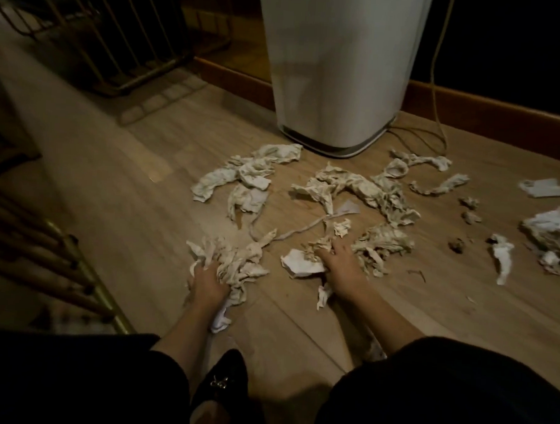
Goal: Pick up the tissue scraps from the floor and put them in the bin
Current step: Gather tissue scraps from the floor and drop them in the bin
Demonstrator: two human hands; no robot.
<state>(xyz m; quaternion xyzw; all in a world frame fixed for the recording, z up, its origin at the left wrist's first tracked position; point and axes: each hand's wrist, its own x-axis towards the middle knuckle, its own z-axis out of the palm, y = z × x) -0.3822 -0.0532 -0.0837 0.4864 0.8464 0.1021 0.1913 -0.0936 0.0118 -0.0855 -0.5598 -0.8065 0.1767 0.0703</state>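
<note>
Many tissue scraps (348,189) are lying strewn over the floor (137,185) before the bin (338,69). We are bunching one wad in our left hand (207,284), fingers closing around it, while our right hand (342,260) is pressing spread fingers onto another heap; raking inward should be gathering more per trip.

Crumpled, torn off-white tissue scraps (338,189) strewn across the wooden floor (111,183), some twisted into strips, a few small balled bits, tall white bin (340,66) upright just behind them

Both hands press into tissue scraps (348,186) on the floor (128,178) before the bin (338,62).
</note>
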